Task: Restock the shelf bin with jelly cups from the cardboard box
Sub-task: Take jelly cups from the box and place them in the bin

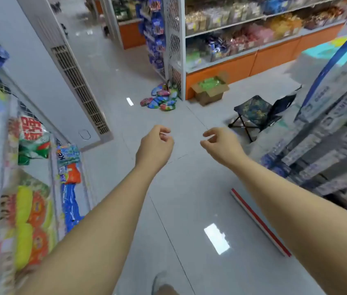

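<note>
While you stand well off from the stock: orange-based shelf unit (221, 67); folding stool (253, 116), near your path, likely trip hazard; open cardboard box (207, 95) at shelf foot; your left hand (156, 143) and right hand (219, 145), loosely curled, empty; green jelly cups (209, 83), in box.

**A self-service grocery shop**

A retail aisle is shown. White metal shelving on orange plinths (221, 68) is packed with clear bags of sweets and snacks (242, 24). Bright printed packets (32, 209) are stacked on the left-hand shelves, and long pale boxed goods (328, 135) are ranked on the right. An open brown cardboard box of green packets (209, 92) and a heap of colourful foil packets (162, 100) are seen on the glossy grey tiled floor (189, 209).
</note>
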Available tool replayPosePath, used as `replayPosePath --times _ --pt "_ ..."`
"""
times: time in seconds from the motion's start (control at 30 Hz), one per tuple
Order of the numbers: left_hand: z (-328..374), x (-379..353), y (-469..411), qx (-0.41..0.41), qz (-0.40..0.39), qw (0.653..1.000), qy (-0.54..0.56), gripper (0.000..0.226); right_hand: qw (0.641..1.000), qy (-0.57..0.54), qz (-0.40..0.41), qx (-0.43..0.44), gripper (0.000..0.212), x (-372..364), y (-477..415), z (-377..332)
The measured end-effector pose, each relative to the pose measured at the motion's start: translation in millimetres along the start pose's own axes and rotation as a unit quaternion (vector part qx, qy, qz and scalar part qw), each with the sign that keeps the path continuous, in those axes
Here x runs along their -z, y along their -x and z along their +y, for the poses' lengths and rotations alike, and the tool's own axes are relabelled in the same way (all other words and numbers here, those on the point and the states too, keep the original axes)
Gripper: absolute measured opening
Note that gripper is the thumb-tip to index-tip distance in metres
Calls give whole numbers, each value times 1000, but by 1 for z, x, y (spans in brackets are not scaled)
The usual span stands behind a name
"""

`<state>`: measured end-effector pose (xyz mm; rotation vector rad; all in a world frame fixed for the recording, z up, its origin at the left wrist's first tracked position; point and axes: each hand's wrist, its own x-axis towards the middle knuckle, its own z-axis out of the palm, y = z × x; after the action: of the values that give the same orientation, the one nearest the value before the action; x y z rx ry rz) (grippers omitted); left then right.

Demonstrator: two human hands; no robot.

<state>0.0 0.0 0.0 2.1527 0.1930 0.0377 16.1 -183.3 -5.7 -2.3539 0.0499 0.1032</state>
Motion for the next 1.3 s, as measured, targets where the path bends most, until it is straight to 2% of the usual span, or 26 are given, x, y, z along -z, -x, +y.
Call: replayPosePath --times 0.2,0.57,0.8,1.3 --pt "-21 -18 -53 54 -51 997 -3 22 998 -22 -12 -57 25 -20 -55 13" --pt "-1 -12 -262 7 -123 992 16 17 994 -13 39 -100 26 -13 -225 -8" --pt "19 -80 -368 2 -204 979 -1 18 986 -38 49 -153 25 1 -324 28" --pt "101 -206 -630 -6 -236 971 -39 14 991 -3 24 -132 24 96 -605 79"
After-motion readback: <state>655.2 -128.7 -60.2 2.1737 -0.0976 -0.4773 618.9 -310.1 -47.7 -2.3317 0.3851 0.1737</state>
